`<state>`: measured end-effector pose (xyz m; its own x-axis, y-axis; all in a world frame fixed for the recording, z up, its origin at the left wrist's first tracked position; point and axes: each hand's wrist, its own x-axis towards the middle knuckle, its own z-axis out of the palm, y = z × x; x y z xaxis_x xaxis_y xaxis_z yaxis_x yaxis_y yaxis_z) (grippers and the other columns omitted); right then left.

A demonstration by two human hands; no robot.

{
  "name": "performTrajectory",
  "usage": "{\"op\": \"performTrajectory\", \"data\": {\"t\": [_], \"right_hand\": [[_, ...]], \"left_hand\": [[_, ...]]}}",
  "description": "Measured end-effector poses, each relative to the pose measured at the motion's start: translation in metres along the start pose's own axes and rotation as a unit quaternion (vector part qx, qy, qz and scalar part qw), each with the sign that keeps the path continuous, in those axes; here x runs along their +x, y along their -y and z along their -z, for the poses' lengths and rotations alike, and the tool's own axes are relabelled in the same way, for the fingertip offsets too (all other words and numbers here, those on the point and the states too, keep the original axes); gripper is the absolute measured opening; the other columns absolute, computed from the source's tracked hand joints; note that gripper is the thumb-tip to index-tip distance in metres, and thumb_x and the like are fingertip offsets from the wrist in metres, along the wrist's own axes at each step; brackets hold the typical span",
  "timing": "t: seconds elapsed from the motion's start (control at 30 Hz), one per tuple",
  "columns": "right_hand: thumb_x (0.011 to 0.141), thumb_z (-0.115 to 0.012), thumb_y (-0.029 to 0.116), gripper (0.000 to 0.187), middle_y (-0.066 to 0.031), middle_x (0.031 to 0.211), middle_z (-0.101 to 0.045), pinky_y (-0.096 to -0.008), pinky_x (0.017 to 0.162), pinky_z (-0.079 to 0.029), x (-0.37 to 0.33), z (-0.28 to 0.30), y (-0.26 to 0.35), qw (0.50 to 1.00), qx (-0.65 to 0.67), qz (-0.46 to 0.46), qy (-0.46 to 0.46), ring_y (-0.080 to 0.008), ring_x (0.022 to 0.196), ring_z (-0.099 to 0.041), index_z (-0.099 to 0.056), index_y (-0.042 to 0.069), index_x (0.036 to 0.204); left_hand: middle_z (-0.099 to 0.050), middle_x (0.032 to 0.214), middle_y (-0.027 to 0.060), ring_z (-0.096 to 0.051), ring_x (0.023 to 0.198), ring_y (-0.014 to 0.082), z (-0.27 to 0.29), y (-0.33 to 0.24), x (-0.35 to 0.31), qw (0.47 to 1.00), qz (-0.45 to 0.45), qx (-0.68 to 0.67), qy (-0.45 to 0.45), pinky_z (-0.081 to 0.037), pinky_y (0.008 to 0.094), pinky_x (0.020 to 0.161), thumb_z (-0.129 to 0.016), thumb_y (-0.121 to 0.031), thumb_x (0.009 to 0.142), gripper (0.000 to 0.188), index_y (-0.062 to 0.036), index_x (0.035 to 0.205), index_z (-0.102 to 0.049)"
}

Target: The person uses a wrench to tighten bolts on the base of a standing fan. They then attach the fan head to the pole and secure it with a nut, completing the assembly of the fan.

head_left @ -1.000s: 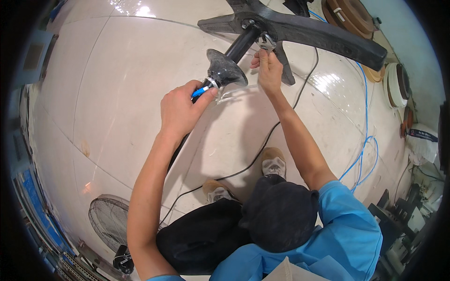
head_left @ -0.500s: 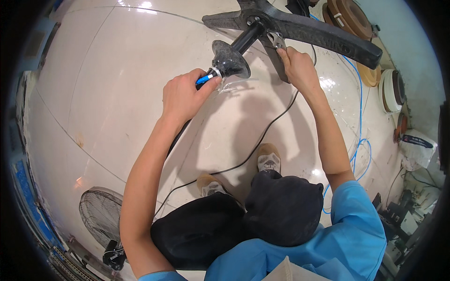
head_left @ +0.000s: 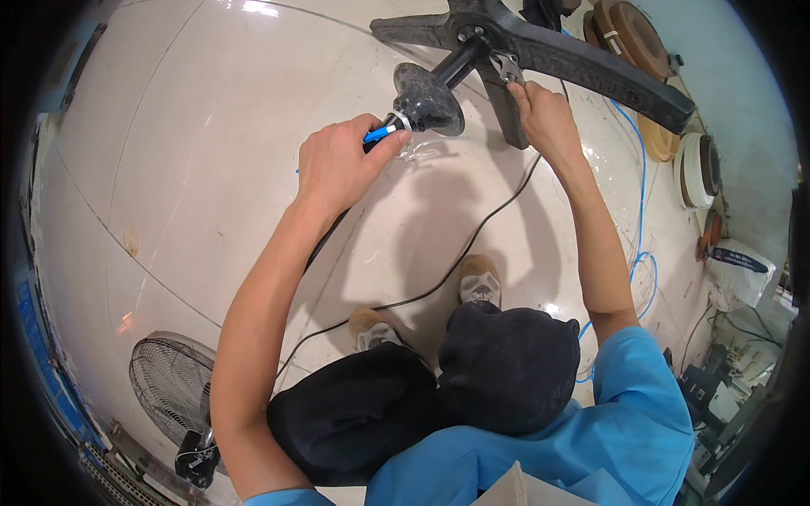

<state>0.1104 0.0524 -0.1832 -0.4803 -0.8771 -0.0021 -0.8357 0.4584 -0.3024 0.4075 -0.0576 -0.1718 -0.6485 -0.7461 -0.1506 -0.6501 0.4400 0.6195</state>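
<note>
A black chair base (head_left: 603, 72) with several broad legs lies tipped on its side at the top of the view, its black centre post (head_left: 462, 61) slanting toward me. A dusty bell-shaped black cover (head_left: 428, 99) surrounds the post. My left hand (head_left: 336, 160) is closed around the post's near end, just below the cover, with a slim blue-and-white stick-like piece (head_left: 380, 134) under the thumb. My right hand (head_left: 553, 125) grips metal locking pliers (head_left: 507, 67) beside the hub, near one leg. Where the pliers' jaws bite is hard to make out.
A black cable (head_left: 439, 287) crosses the tiled floor past my shoes (head_left: 481, 280). A fan (head_left: 173, 384) lies at lower left. Along the right wall are rolls of edging (head_left: 693, 171), a thin blue hose (head_left: 643, 181) and a white bag (head_left: 742, 266).
The view has turned slightly, so the base and both hands sit a little farther right in it. Both grips look the same as before.
</note>
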Motion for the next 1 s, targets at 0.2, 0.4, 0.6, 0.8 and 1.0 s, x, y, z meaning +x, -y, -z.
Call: {"op": "performTrajectory", "data": {"t": [0.2,0.4,0.6,0.8,1.0], "right_hand": [[0.111,-0.053,0.039,0.047,-0.0161,0.061,-0.062,-0.0419,0.058,-0.049,-0.005,-0.067,-0.013,0.979,0.145,0.026,-0.141,-0.0306,0.056,-0.064,-0.064,-0.001,0.089],[0.112,-0.053,0.039,0.044,-0.0053,0.061,-0.061,-0.0344,0.054,-0.047,0.002,-0.099,-0.007,0.939,0.294,0.016,-0.176,-0.0154,0.054,-0.060,-0.064,0.001,0.092],[0.112,-0.052,0.038,0.044,-0.0090,0.059,-0.061,-0.0363,0.054,-0.047,-0.020,-0.052,-0.029,0.982,0.176,0.016,-0.059,-0.0206,0.051,-0.060,-0.064,0.001,0.092],[0.112,-0.051,0.037,0.046,-0.0132,0.057,-0.060,-0.0400,0.055,-0.048,-0.020,-0.043,-0.024,0.989,0.128,0.031,-0.062,-0.0271,0.052,-0.062,-0.061,-0.001,0.089],[0.112,-0.051,0.039,0.049,-0.0159,0.054,-0.059,-0.0448,0.055,-0.049,-0.008,-0.039,-0.014,0.994,0.077,0.022,-0.070,-0.0346,0.051,-0.063,-0.060,-0.001,0.086]], "left_hand": [[-0.070,0.070,0.0133,-0.068,0.068,0.0339,-0.002,-0.001,0.000,1.000,0.000,0.003,-0.006,-0.051,0.0450,0.064,-0.066,-0.057,0.094,0.053,-0.0054,0.087,-0.075],[-0.070,0.070,0.0152,-0.068,0.067,0.0350,-0.004,0.000,0.000,1.000,-0.012,0.015,-0.021,-0.051,0.0454,0.063,-0.066,-0.056,0.094,0.052,-0.0050,0.088,-0.076],[-0.070,0.070,0.0148,-0.069,0.068,0.0353,-0.003,0.000,0.001,1.000,0.004,0.016,-0.006,-0.052,0.0456,0.064,-0.067,-0.056,0.093,0.052,-0.0056,0.089,-0.076],[-0.072,0.072,0.0142,-0.069,0.069,0.0354,-0.004,0.001,0.001,1.000,0.004,0.018,-0.012,-0.052,0.0460,0.065,-0.067,-0.057,0.093,0.052,-0.0062,0.089,-0.077],[-0.072,0.072,0.0135,-0.070,0.070,0.0346,-0.003,-0.001,0.001,1.000,0.006,0.022,-0.009,-0.053,0.0453,0.066,-0.067,-0.057,0.093,0.051,-0.0071,0.090,-0.077]]}}
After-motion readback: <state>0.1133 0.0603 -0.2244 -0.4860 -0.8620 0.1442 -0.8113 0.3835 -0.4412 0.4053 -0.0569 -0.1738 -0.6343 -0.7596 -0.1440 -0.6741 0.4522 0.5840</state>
